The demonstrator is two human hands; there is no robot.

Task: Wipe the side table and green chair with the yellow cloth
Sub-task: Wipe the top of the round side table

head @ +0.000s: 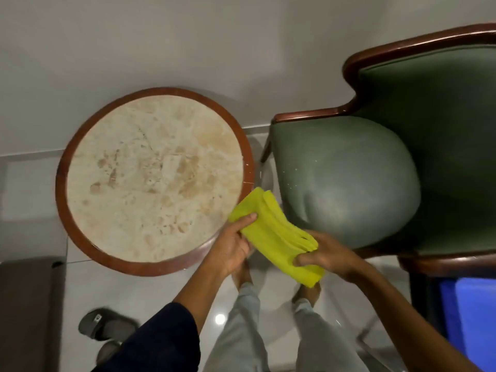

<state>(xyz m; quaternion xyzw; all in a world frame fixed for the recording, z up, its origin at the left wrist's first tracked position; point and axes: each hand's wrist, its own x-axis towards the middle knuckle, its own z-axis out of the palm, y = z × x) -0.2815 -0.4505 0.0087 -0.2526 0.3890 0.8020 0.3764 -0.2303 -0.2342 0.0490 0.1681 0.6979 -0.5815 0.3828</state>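
Both hands pinch the folded yellow cloth [276, 234], left hand [230, 248] and right hand [326, 255] at either end; soft, light, probably microfibre, bunches easily.

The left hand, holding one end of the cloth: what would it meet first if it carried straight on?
Likely the side table: the left hand points up-left toward its near rim, gripping the yellow cloth. Depth is unclear; it may pass above.

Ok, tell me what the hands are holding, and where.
Yellow cloth: left hand grips its far end, right hand its near end.
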